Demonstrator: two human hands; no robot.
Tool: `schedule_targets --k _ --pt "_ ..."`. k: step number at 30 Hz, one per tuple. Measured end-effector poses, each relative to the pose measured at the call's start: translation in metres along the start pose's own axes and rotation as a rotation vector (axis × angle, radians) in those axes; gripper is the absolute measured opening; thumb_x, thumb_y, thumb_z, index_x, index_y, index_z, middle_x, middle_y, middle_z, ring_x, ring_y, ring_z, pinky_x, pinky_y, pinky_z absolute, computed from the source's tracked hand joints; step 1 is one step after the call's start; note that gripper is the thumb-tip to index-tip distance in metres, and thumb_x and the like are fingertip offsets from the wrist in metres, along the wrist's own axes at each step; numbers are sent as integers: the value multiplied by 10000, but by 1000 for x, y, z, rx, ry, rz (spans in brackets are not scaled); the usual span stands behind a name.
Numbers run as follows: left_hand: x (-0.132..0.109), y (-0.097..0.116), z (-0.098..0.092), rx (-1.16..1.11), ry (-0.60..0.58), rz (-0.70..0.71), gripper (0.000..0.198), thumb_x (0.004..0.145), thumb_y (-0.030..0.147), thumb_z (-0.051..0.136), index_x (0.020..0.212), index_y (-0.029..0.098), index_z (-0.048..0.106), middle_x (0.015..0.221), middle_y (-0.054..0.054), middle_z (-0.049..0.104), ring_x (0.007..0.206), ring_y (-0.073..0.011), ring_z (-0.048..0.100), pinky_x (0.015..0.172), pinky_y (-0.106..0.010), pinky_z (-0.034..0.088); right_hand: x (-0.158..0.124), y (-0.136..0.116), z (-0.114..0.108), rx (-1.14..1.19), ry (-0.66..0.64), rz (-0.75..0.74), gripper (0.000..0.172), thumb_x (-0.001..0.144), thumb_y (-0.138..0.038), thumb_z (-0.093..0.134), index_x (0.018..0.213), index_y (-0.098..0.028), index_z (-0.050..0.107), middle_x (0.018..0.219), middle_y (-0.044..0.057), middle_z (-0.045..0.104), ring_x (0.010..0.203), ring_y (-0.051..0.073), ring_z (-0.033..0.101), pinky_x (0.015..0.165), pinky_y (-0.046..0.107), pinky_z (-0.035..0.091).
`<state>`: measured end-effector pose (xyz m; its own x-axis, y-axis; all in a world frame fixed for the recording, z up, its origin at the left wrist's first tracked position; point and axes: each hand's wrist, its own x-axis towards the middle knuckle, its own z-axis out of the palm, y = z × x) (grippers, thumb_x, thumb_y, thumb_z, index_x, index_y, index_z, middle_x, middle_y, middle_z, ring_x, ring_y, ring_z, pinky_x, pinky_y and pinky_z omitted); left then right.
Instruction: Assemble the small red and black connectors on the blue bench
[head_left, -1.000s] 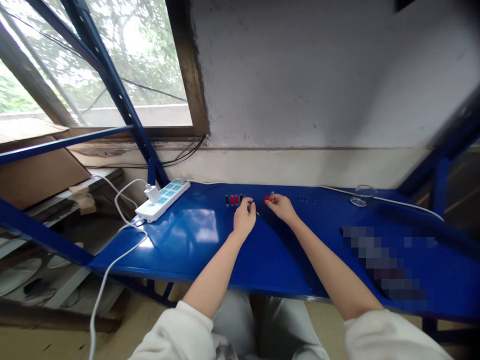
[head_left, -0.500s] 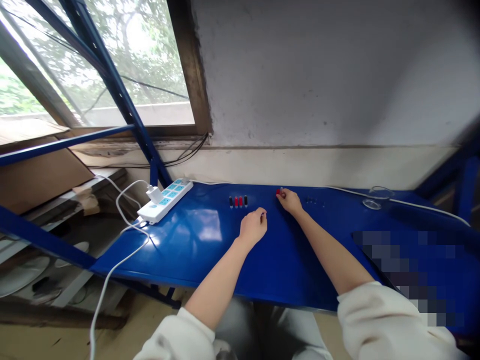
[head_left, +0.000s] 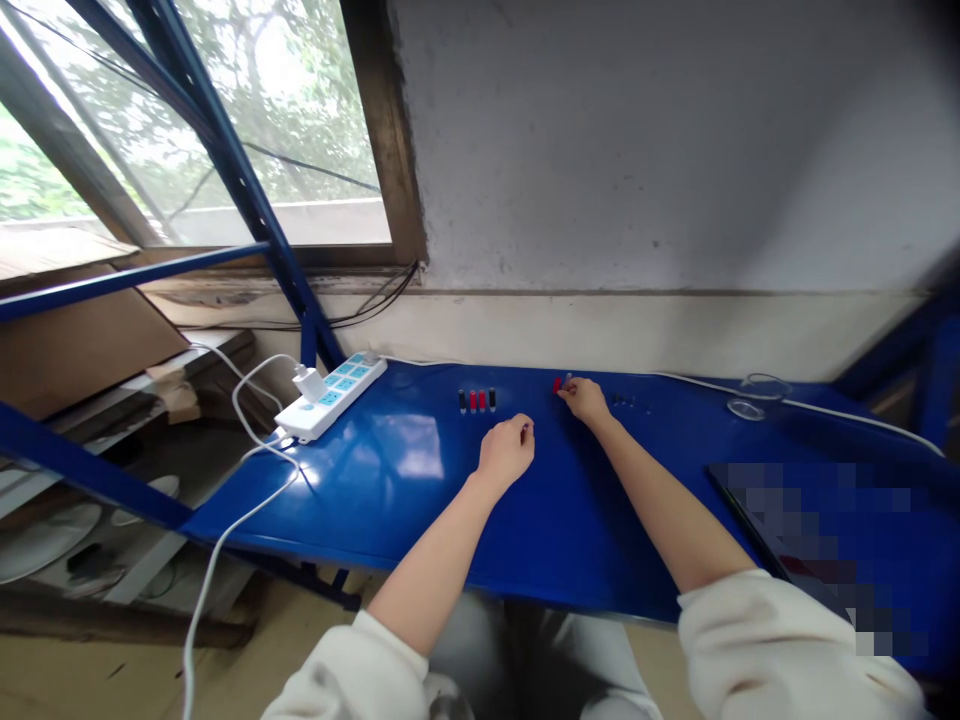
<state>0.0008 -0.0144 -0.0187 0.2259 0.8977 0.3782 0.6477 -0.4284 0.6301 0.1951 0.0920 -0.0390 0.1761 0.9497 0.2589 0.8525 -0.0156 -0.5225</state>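
On the blue table (head_left: pixel 375 520), my left hand (head_left: pixel 507 449) is closed in a pinch, its fingers curled around something too small to make out. My right hand (head_left: pixel 586 402) is farther back, thumb and finger pressed together beside a small red cylinder (head_left: pixel 556 384). A small pale, clear-looking piece (head_left: pixel 568 377) shows just behind those fingertips. What the right fingers grip is hidden. To the left of both hands stands a short row of small cylinders, a black one (head_left: pixel 462 401) and a red one (head_left: pixel 473 401) among them, with pale lower ends.
Right of my right hand lie several tiny dark pieces (head_left: pixel 622 400). A white power strip (head_left: pixel 330 400) with a plugged-in adapter sits at the left. A clear round item (head_left: pixel 745 409) rests near the white cable (head_left: pixel 847 412). A dark flat panel (head_left: pixel 780 520), partly blurred, lies at right.
My right hand has shifted slightly right, and the red cylinder now shows apart from its fingertips. My left hand has hardly moved.
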Motion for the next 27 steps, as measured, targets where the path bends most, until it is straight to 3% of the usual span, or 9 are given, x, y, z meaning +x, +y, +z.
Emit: schedule_targets --k 3,7,11,16,20,23,27 --pt "2 -1 -2 31 19 -31 299 803 233 418 1072 211 548 743 -67 631 636 -192 585 588 -267 412 0 -2 -3 -2 -12 35 81 671 -239 614 691 -165 642 658 53 622 638 164 577 571 264 411" --pt "7 -5 -6 104 93 -120 536 790 240 443 1312 208 327 684 -61 614 566 -191 575 600 -286 419 -6 -9 -13 -88 -70 84 155 661 -286 627 746 -158 649 710 84 629 693 200 595 573 284 419" --pt "13 -11 -8 166 143 -191 654 776 247 468 1369 198 198 683 -62 609 571 -194 584 630 -293 428 -22 -25 -32 -239 -139 93 196 661 -313 634 749 -138 638 727 130 626 694 229 602 563 305 418" --pt "18 -15 -9 176 112 -247 600 783 222 458 1347 186 257 749 -99 625 677 -222 609 685 -322 433 -66 -54 -56 -239 -215 1 273 732 -403 544 676 -152 636 706 140 630 671 242 604 546 314 403" --pt "21 -15 -10 186 138 -233 385 824 197 389 1205 211 438 968 -125 604 779 -214 606 705 -316 433 -101 -69 -56 -103 -182 -77 291 783 -410 473 770 -176 644 745 94 650 709 209 607 578 276 393" --pt "23 -15 -6 -55 190 -197 220 832 174 382 1007 196 514 858 -74 622 735 -167 601 683 -280 442 -112 -72 -49 -20 -149 -52 255 806 -373 452 871 -183 610 805 78 650 745 196 603 599 258 384" --pt "23 -11 1 -625 138 -172 128 826 211 414 940 170 456 724 -11 601 457 -74 517 509 -210 431 -111 -69 -41 136 -28 33 350 862 -433 312 861 -172 545 750 82 626 682 184 584 584 256 367"
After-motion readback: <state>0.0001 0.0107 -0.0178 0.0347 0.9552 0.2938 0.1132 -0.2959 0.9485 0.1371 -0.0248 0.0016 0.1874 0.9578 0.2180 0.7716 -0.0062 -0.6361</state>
